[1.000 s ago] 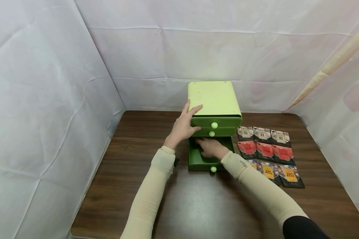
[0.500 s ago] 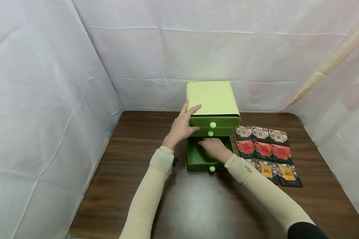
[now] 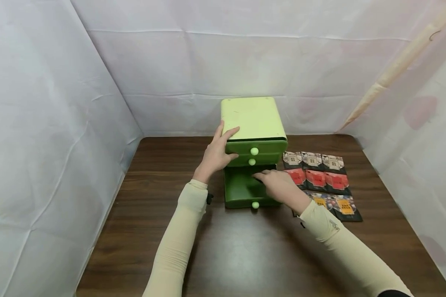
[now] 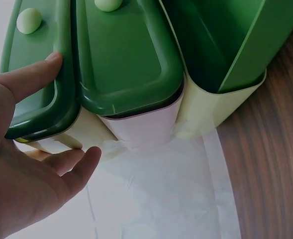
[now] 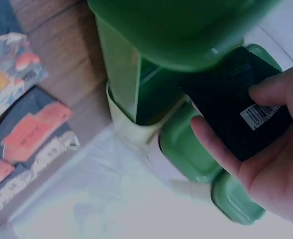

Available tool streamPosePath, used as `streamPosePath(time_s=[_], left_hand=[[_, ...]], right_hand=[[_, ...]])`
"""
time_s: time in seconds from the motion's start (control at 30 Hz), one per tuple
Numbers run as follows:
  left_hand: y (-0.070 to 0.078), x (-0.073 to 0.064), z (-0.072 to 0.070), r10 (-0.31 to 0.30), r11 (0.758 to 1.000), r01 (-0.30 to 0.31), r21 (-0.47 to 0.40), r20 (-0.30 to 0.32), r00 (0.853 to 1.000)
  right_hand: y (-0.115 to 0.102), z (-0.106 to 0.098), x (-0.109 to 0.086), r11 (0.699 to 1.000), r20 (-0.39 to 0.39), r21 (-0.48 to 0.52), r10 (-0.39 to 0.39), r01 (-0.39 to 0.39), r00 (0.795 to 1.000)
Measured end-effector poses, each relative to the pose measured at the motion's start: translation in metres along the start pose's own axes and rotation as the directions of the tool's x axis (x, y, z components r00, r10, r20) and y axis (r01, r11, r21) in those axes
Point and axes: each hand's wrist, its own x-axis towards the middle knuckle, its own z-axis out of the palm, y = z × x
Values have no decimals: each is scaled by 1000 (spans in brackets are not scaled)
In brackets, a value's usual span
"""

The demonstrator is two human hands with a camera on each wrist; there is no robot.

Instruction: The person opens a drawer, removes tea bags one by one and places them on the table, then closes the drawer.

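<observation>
A small drawer cabinet [image 3: 252, 117] with a pale yellow-green top stands at the back of the table. Its two upper green drawers are pushed in, while the bottom drawer [image 3: 239, 187] is pulled out. My left hand [image 3: 213, 156] rests on the cabinet's front left corner, thumb [image 4: 34, 77] against the top drawer's front and fingers spread over the top and side. Over the right part of the open drawer, my right hand [image 3: 284, 189] pinches a flat black packet [image 5: 226, 99]. The packet's barcode side shows in the right wrist view; its other face is hidden.
Right of the cabinet, flat packets lie in rows: white-labelled [image 3: 312, 159], red-labelled [image 3: 316, 179] and yellow-labelled [image 3: 343, 206] ones. My right forearm and hand partly cover the nearest row. White cloth walls [image 3: 223, 66] surround the wooden table [image 3: 160, 194].
My right hand has drawn back from deep inside the bottom drawer, toward the right and front, and the black packet now shows in it. My left hand keeps its place on the cabinet.
</observation>
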Motion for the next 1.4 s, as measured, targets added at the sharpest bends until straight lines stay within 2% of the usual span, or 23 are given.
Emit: streamPosePath(time_s=[0.17,0.33,0.43,0.53,0.63,0.73,0.87,1.0,1.17,1.3,1.4], left_hand=[[-1,2,-1,-2,1000,2,-20,-9,1000],[-3,1,-1,-6,1000,5,-26,-19,1000],[-5,-1,-2,-10,999,9,-37,-27,1000],[-6,-2,-3,-17,998,15,-54,-37,999],[-8,-3,-6,-20,998,18,-57,-41,999],[-9,-4,-8,-20,998,18,-56,-44,999],[-9,-5,-10,-24,998,21,-54,-49,998],[-9,-7,-10,-24,998,22,-53,-46,999],[-7,-7,-10,-31,998,29,-57,-47,998],[-7,-8,-10,-36,998,34,-53,-49,998],[-7,-8,-10,-39,998,37,-49,-45,998]], right_hand=[[1,-13,-26,999,-69,2,44,-44,997],[7,-15,-69,987,-152,24,161,-160,975],[12,-9,-99,967,-201,60,253,-246,946],[15,4,-127,952,-247,79,307,-297,919],[16,18,-147,938,-257,98,346,-332,902],[15,30,-162,924,-249,110,383,-367,890],[13,39,-170,919,-280,117,395,-378,875],[11,45,-174,924,-290,127,382,-361,877],[8,50,-177,940,-240,145,337,-310,910],[7,52,-179,935,-116,173,332,-310,936],[6,55,-181,927,-14,197,327,-318,945]])
